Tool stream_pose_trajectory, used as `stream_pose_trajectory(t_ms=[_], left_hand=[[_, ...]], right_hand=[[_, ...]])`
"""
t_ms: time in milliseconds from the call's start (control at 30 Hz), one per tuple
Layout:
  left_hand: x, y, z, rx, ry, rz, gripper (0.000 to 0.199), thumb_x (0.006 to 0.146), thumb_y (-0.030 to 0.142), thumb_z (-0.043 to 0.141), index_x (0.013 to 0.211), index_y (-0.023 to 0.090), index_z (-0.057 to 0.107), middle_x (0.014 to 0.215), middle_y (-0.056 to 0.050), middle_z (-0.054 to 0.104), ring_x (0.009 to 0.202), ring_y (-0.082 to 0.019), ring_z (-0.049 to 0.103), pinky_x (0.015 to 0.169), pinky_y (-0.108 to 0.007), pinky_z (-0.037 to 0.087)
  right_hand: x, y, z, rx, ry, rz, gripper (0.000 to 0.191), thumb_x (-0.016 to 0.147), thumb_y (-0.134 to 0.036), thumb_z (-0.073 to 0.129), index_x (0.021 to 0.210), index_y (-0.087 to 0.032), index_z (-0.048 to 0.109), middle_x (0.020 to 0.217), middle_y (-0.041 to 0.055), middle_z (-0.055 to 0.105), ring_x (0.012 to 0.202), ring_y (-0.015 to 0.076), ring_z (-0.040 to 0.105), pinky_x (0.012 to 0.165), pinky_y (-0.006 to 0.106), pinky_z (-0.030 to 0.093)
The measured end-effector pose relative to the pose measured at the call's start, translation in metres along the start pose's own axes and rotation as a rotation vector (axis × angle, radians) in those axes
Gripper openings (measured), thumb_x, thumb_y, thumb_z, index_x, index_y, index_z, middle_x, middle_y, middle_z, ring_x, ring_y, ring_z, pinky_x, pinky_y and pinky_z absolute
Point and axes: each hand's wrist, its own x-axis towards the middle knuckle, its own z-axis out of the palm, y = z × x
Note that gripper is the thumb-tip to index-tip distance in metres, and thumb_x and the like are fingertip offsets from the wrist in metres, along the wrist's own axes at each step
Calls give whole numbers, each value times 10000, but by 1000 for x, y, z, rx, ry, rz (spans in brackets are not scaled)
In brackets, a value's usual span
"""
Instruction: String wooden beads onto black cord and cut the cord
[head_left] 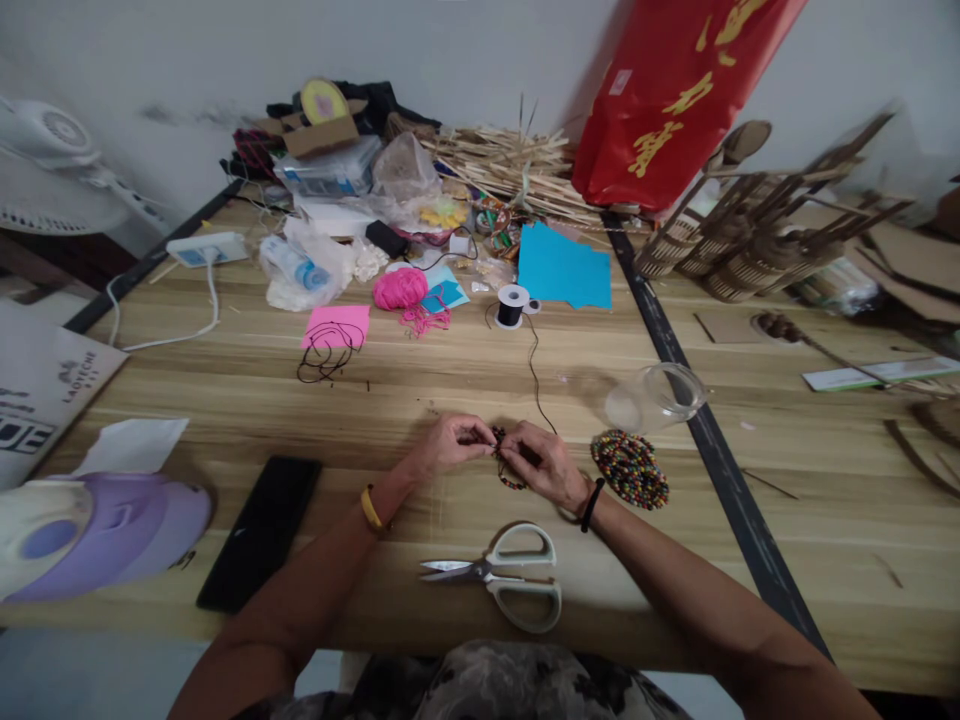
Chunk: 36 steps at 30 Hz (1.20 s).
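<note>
At the middle of the table, my left hand (454,442) pinches the left side of a small beaded strand (513,482). Close against it, my right hand (546,462) has thumb and forefinger closed on the same strand, whose lower loop of dark and coloured beads hangs onto the wood. The exact knot or cord between the fingertips is too small to make out. A black cord runs from a spool (511,306) down to near my right hand. A coiled heap of colourful beads (630,468) lies right of that hand. White-handled scissors (525,578) rest below, blades pointing left.
A glass jar (667,395) lies behind the bead heap. A black phone (261,532) sits left of my left forearm. Black cord loops (330,352) lie partly on pink paper. Pink yarn (400,288), blue sheets (566,266) and bags fill the back; woven baskets (757,262) stand right.
</note>
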Motion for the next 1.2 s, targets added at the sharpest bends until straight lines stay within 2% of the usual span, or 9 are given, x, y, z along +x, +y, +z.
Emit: stream_pose_trajectory(t_ms=[767, 1200], left_hand=[[1, -5, -1, 12, -7, 44, 169, 654, 211, 734, 743, 99, 645, 708, -29, 668, 656, -95, 612, 669, -206, 497], [1, -2, 0, 3, -11, 14, 139, 643, 173, 723, 729, 99, 643, 696, -16, 652, 648, -83, 595, 670, -195, 470]], right_hand=[[0, 1, 0, -9, 5, -9, 121, 907, -235, 511, 833, -174, 584, 747, 40, 593, 675, 140, 549, 630, 261, 430], [1, -1, 0, -3, -9, -2, 166, 918, -274, 498, 810, -180, 582, 748, 47, 601, 677, 148, 556, 627, 268, 436]])
